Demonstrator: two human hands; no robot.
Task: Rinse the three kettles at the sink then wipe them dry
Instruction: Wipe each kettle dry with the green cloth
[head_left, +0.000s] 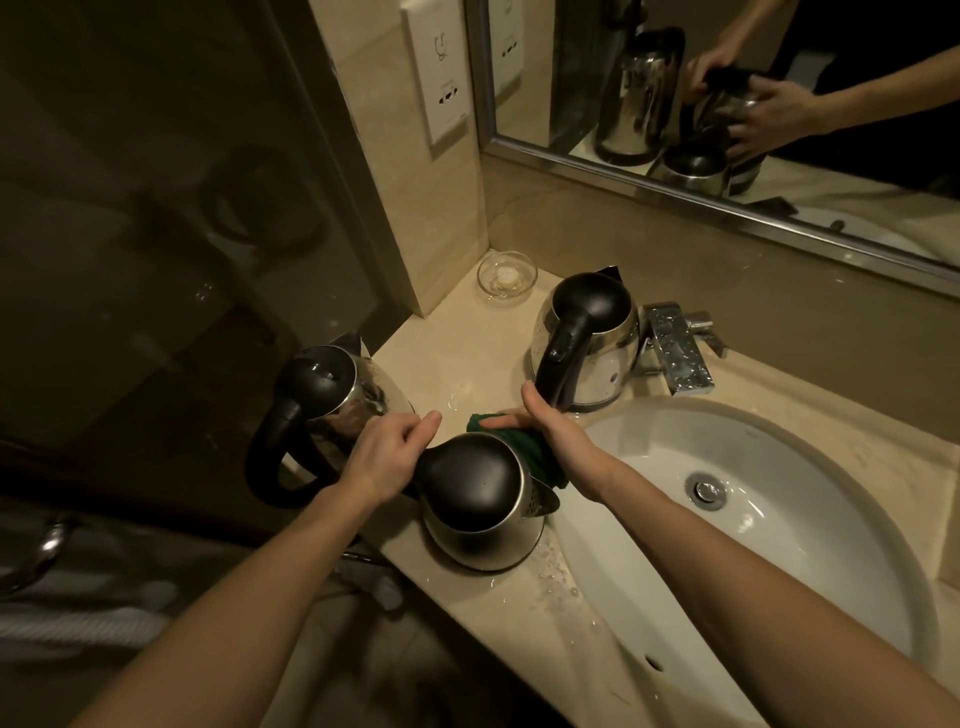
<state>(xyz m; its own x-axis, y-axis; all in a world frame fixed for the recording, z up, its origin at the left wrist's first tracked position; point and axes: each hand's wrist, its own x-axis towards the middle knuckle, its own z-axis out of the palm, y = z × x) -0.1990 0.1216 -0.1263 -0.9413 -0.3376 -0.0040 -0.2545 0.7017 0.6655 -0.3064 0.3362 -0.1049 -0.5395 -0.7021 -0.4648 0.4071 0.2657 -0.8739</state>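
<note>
Three steel kettles with black lids stand on the wet beige worktop, all to the left of the white sink basin. The near kettle sits at the front edge, just beside the basin rim, with its spout turned toward the basin. The left hand curls over its handle side and grips there, so the handle is hidden under hand and wrist. The right hand lies on a dark green cloth with fingers stretched out and thumb raised. It presses the cloth against the kettle's far side by the spout, and much of the cloth is covered.

The left kettle stands at the worktop's left end, its handle pointing out over the edge and its lower body behind the left hand. The far kettle is upright by the chrome faucet, its handle reaching down toward the right thumb; whether they touch is hard to tell. A small glass dish sits in the back corner. The mirror repeats both hands on the near kettle, dim and cut off at the frame. Water beads shine along the basin rim.
</note>
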